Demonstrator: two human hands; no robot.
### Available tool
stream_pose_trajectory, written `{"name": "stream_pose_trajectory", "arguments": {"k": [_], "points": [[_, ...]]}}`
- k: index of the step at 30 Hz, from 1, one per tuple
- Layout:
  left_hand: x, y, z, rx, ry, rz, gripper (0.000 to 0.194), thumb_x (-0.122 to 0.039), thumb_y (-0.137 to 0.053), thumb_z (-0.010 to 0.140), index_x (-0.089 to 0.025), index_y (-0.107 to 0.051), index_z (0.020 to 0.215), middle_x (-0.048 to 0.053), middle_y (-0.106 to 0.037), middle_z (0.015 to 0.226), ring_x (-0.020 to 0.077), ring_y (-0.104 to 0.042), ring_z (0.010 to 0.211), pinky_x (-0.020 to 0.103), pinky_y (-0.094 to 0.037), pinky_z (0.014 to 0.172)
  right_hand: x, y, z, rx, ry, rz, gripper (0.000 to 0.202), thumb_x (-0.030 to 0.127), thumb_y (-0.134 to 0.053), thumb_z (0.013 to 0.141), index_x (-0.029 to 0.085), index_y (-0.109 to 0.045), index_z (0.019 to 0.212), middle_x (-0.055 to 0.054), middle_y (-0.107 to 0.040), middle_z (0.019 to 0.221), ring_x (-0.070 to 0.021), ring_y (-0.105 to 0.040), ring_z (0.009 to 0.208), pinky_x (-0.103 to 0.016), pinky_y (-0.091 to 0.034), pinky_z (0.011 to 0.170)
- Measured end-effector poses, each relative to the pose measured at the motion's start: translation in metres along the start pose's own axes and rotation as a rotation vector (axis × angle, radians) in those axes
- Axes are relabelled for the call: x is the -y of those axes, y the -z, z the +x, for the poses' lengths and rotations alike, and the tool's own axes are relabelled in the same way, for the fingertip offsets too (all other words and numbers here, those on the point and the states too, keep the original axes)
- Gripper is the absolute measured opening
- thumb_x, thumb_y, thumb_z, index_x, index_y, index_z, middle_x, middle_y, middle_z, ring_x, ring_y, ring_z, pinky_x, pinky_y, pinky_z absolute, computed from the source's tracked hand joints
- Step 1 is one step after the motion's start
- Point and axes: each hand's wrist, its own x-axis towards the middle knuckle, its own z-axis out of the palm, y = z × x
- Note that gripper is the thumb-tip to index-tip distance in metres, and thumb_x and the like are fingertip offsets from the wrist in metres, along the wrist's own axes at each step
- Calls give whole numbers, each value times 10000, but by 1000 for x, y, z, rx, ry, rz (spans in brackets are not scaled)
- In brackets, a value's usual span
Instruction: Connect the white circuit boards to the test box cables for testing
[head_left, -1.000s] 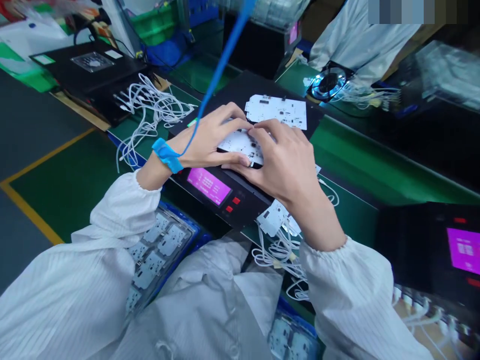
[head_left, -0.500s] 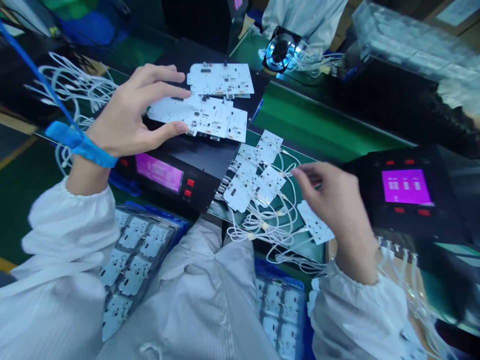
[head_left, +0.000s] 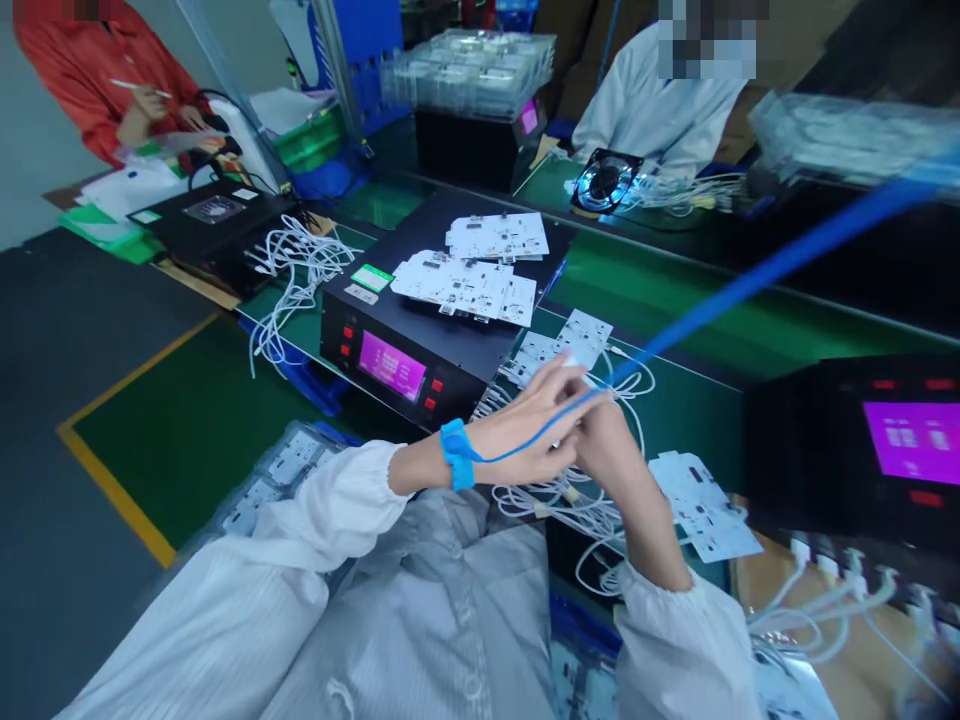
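Note:
My left hand (head_left: pixel 521 430), with a blue wrist strap (head_left: pixel 457 455), reaches across to my right hand (head_left: pixel 604 435), and the two overlap above the bench. The fingers of both are curled in and partly cover one another. What lies between them is hidden, apart from a small white bit at the fingers. Just beyond them lie white circuit boards (head_left: pixel 585 338) joined to white cables (head_left: pixel 544 500); my hands cover some of these boards. Another circuit board (head_left: pixel 705 505) lies right of my right forearm.
A black tester (head_left: pixel 391 367) with a pink screen carries stacked circuit boards (head_left: pixel 465 285). Another tester (head_left: pixel 915 440) stands at right with cables plugged in. The blue strap cord (head_left: pixel 750 290) crosses the view. Trays of boards (head_left: pixel 255 500) sit below. Two people (head_left: pixel 667 110) work across the bench.
My left hand has left the stacked boards on the tester and come right and down to meet my right hand. The view has swung up and left, showing more of the room.

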Motion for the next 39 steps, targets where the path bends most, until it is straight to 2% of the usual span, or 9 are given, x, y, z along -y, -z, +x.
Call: {"name": "stream_pose_trajectory", "arguments": {"k": [5, 10, 13, 18, 20, 24, 30, 33, 39], "points": [[15, -7, 1, -59, 95, 14, 792, -196, -513, 895, -204, -228, 1634, 191, -311, 1676, 340, -267, 1592, 553, -340, 1292, 11, 23, -22, -156, -162, 238, 311, 476, -439, 1029, 245, -547, 850, -44, -653, 785, -227, -624, 724, -377, -493, 695], [10, -3, 16, -50, 191, -44, 420, -332, -437, 963, -208, -612, 1323, 130, -718, 1238, 335, -700, 1138, 481, -558, 1014, 32, 14, -27, -271, -124, 255, 326, 390, -421, 1058, 245, -488, 773, -26, -595, 797, -188, -591, 786, -331, -498, 792], [9, 0, 24, -17, 158, -24, 301, -346, -442, 936, -236, -673, 1095, 71, -754, 956, 277, -720, 848, 376, -572, 783, 29, 11, -26, -285, -139, 210, 330, 368, -414, 1069, 231, -474, 775, -18, -563, 836, -166, -568, 837, -298, -485, 832], [3, 4, 23, -35, 184, 34, 259, -419, -469, 933, -235, -638, 1002, 32, -722, 811, 230, -638, 664, 332, -510, 644, 28, 20, -44, -201, -20, 353, 314, 321, -430, 1062, 222, -458, 765, -48, -600, 1027, -138, -593, 968, -267, -498, 902], [-1, 5, 23, -95, 249, 43, 306, -484, -508, 941, -226, -636, 1043, 35, -734, 858, 232, -643, 691, 326, -497, 625, 24, 21, -52, -287, -7, 378, 300, 301, -410, 1072, 215, -495, 798, -75, -616, 1119, -142, -601, 1057, -273, -488, 961], [-10, 8, 23, -162, 311, -22, 406, -545, -578, 943, -247, -636, 1213, 51, -748, 1155, 269, -702, 959, 339, -547, 772, 9, 13, -64, -594, -307, 210, 269, 307, -350, 1093, 201, -555, 953, -101, -629, 1052, -196, -597, 1035, -333, -480, 936], [-14, 11, 28, -163, 353, -127, 452, -541, -648, 909, -243, -653, 1250, 66, -736, 1213, 299, -705, 1065, 377, -573, 877, -6, -2, -72, -297, -248, 296, 279, 353, -334, 1110, 194, -549, 1193, -76, -691, 1048, -186, -667, 896, -301, -493, 804], [-13, 14, 31, -181, 368, -192, 485, -497, -707, 872, -232, -650, 1274, 72, -744, 1208, 300, -710, 1089, 382, -588, 902, -7, -7, -71, -259, -222, 140, 302, 395, -376, 1110, 182, -550, 1235, -125, -711, 1152, -215, -711, 919, -299, -481, 752], [-15, 20, 28, -171, 381, -282, 538, -472, -737, 859, -222, -620, 1321, 94, -735, 1266, 305, -709, 1144, 401, -617, 903, -10, -17, -69, -202, -243, 42, 332, 431, -387, 1114, 172, -572, 1209, -78, -756, 881, -236, -744, 717, -279, -398, 592]]}}
